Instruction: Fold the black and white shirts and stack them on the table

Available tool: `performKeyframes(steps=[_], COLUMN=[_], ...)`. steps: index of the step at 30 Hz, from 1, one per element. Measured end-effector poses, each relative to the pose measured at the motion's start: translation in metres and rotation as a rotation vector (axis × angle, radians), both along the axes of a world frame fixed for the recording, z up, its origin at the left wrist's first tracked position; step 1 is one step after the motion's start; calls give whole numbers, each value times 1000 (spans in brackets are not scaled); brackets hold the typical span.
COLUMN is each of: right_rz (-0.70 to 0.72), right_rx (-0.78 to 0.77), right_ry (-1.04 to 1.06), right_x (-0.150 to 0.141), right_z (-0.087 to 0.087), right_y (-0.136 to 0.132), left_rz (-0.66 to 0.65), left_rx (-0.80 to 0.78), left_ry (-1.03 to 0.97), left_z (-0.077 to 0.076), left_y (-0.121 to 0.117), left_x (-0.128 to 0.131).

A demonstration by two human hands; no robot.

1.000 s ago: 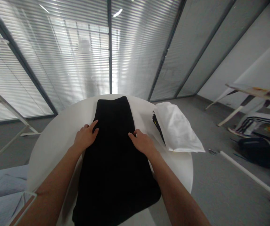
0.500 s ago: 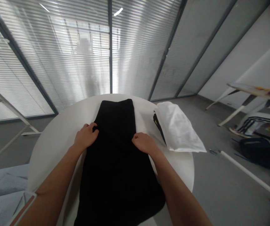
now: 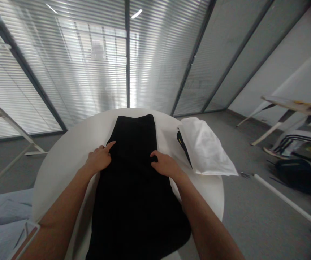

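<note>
- Your left hand (image 3: 99, 159) lies flat and open, fingers spread, on the edge of a folded black garment (image 3: 136, 206), pinching nothing.
- Your right hand (image 3: 166, 165), fingers loosely together, presses the opposite edge, also without a pinch.
- The cloth looks soft, limp and light — best gathered by its edges.
- Beyond your right hand, a white cloth bundle (image 3: 206, 148) sits on the round white table (image 3: 55, 180); no writing is legible.

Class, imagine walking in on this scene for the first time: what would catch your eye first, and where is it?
First comes the long black fabric garment, lying down the middle of the round white table, with the person's left hand and right hand resting on it. To its right on the tabletop lies a crumpled white cloth bundle. Behind the table rises a glass wall with white slatted blinds.
</note>
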State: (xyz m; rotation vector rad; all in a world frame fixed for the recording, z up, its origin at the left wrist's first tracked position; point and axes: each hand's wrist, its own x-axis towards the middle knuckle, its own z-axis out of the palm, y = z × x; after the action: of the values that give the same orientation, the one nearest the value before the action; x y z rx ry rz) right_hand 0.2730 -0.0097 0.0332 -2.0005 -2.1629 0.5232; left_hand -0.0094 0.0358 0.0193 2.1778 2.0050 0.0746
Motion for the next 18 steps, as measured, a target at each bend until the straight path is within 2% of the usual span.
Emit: performKeyframes(steps=[3,6,9,11,13,18], right_rz=[-11,-108,-237,-271,-232,-122], right_rx=[-44,-46,-18,18,58,55], right_ry=[3,-33,-62,-64,-51,-43], right_x=[3,4,3,1,0,1], right_z=[2,3,3,2,-1,-6], right_y=[2,4,6,7,7,7], left_rz=[-86,-122,-50,26,52,-31], left_rx=[-63,-105,-14,75,98,-33], left_ry=[-65,-158,-155,-108,-80,-106], left_z=[5,9,7,3,0,3], left_y=[-2,-5,-6,-5,-3,-1], left_x=[-6,-7,-2,3,7,1])
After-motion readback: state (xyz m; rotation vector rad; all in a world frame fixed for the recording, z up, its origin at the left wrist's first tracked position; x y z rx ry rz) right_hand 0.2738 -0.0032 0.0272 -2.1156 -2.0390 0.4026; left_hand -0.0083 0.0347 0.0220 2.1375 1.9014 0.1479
